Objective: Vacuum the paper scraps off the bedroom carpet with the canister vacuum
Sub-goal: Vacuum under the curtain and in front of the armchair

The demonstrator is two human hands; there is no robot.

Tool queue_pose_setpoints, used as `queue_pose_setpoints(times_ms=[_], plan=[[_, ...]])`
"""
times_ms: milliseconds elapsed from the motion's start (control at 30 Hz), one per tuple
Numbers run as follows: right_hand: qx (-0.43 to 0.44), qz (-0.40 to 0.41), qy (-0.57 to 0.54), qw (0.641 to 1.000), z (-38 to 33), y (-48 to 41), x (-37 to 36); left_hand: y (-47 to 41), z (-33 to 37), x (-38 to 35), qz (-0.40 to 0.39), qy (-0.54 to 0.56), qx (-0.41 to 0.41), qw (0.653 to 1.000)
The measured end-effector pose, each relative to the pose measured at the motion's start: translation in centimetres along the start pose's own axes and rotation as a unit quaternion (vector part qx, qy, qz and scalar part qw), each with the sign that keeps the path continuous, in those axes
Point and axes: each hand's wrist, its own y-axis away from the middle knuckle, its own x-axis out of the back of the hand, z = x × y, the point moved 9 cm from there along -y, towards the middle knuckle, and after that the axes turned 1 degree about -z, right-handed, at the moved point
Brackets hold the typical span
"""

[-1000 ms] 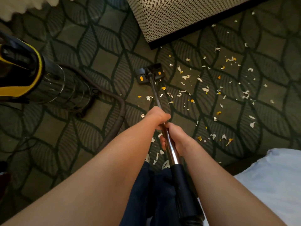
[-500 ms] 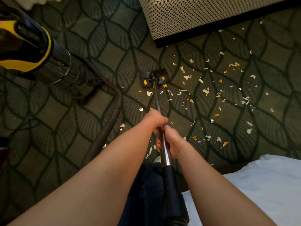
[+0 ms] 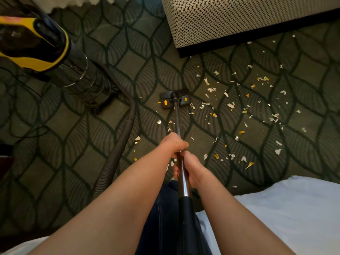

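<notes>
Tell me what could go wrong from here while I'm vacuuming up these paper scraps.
Most paper scraps lie right of the floor head, so straight strokes may miss them. The hose curves across the carpet beside your legs; stepping back could snag it and tug the canister. Pushing the wand much further could knock the floor head into the patterned furniture.

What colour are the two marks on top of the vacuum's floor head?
Orange-yellow marks on the black floor head; the head view shows them best.

One wide-angle camera on the head looks forward and steeply down, close over the arms [image 3: 128, 192], the carpet [image 3: 55, 172] farther below, its edges seemingly bowed
</notes>
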Motion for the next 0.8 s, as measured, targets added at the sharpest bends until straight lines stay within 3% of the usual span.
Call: queue_pose_setpoints(times_ms=[567, 800], plan=[[0.072, 0.061, 0.04, 0.995, 0.9, 1.7, 0.2, 0.7, -2.1, -0.5, -0.016, 0.08, 0.0, 0.997], [0.151, 0.083, 0.022, 0.985, -4.0, 2.7, 0.1, 0.5, 3.6, 2.0, 0.007, 0.08, -0.071, 0.994]])
